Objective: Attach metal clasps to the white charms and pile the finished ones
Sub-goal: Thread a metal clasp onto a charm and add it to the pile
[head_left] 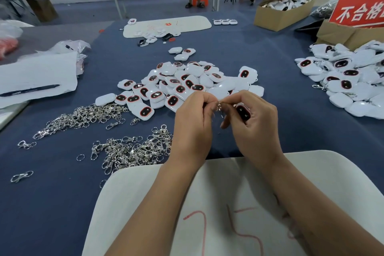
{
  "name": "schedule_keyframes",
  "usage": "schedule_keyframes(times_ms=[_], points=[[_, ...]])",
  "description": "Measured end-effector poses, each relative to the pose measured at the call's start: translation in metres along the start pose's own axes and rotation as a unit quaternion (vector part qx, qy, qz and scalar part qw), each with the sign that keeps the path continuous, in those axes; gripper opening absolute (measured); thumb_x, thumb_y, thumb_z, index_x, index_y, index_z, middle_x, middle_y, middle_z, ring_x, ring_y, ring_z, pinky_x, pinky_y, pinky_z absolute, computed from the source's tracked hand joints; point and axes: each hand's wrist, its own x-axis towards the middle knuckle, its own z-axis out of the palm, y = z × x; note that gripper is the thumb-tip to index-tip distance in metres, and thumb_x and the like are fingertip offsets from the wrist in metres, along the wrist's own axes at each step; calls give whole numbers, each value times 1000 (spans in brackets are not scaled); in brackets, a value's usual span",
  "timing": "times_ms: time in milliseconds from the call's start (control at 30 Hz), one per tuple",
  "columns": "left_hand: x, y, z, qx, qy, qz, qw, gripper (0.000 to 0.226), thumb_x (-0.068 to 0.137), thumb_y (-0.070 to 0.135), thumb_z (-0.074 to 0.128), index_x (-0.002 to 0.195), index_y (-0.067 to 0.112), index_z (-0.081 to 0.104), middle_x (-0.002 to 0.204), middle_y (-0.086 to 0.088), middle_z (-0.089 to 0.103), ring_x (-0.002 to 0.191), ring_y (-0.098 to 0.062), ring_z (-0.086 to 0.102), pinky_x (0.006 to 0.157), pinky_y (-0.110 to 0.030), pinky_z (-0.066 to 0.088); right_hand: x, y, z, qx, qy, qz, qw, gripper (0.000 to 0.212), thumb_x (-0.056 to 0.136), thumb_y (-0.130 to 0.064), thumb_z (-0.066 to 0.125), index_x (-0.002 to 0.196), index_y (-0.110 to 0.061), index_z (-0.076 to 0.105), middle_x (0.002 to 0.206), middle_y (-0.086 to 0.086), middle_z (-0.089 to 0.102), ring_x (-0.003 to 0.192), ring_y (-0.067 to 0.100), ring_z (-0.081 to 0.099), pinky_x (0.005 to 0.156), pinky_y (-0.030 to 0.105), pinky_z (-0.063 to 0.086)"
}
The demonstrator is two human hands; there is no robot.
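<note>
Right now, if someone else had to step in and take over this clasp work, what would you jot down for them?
Left hand pinches a small silver metal clasp. Right hand grips one white charm with a dark red-rimmed oval; the clasp sits at its edge, joining unconfirmed.
Loose silver clasps lie left; the central heap of white charms looks unclasped.
Done: the pile of clasped charms at right.
Left: work through the central heap.

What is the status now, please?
Left hand pinches clasp. Right hand holds white charm. Nothing in the way.
</note>
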Motion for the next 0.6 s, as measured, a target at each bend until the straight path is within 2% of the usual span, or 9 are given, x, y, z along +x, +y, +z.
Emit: schedule_keyframes(times_ms=[67, 167, 267, 433, 467, 533, 600], points=[[-1, 3, 3, -30, 8, -16, 999, 19, 100, 1, 54, 87, 12, 64, 76, 9, 60, 73, -10, 54, 68, -21, 41, -1, -2, 2, 31, 12, 26, 999, 15, 95, 5, 66, 87, -7, 71, 80, 2, 71, 58, 21, 69, 61, 25, 50], [-2, 6, 8, -69, 24, -26, 997, 16, 101, 5, 55, 90, 11, 65, 74, 7, 61, 72, -15, 56, 68, -31, 46, -4, -6, 4, 82, 32, 67, 994, 15, 98, 2, 65, 88, -9, 70, 82, 2, 72, 58, 24, 68, 62, 30, 52], [-1, 4, 7, -69, 20, -26, 997, 15, 102, 6, 56, 91, 11, 65, 75, 6, 61, 73, -17, 57, 69, -36, 48, -4, -9, 5, 98, 26, 85, 991, 14, 99, -1, 66, 89, -9, 70, 80, 0, 72, 58, 24, 67, 61, 26, 51], [2, -1, -2, 3, -1, -2, 1000, 19, 98, 0, 56, 88, 14, 63, 79, 10, 59, 75, -5, 52, 70, -16, 38, -2, -6, 5, 96, -37, 131, 986, 12, 100, -7, 68, 89, -11, 70, 71, -5, 68, 54, 17, 64, 59, 22, 46], [3, -2, -4, 23, -8, 5, 1000, 18, 98, 0, 56, 88, 12, 63, 81, 8, 59, 76, -5, 51, 70, -16, 37, -2, -5, 5, 91, -46, 139, 985, 11, 99, -8, 68, 89, -11, 69, 72, -3, 68, 54, 15, 63, 59, 22, 46], [3, -3, -5, 52, -23, 17, 998, 15, 97, -1, 56, 87, 9, 62, 84, 4, 60, 78, -11, 50, 71, -21, 39, 0, -3, 5, 113, -38, 169, 978, 8, 101, -5, 63, 95, -11, 65, 83, 12, 67, 55, 11, 60, 59, 25, 47], [3, -4, -3, 74, -44, 32, 996, 14, 97, -2, 55, 88, 6, 61, 86, -2, 61, 81, -18, 52, 73, -31, 42, 3, 0, 3, 159, -8, 204, 966, 15, 104, 1, 51, 109, -9, 60, 100, 29, 60, 69, 16, 66, 61, 26, 53]])
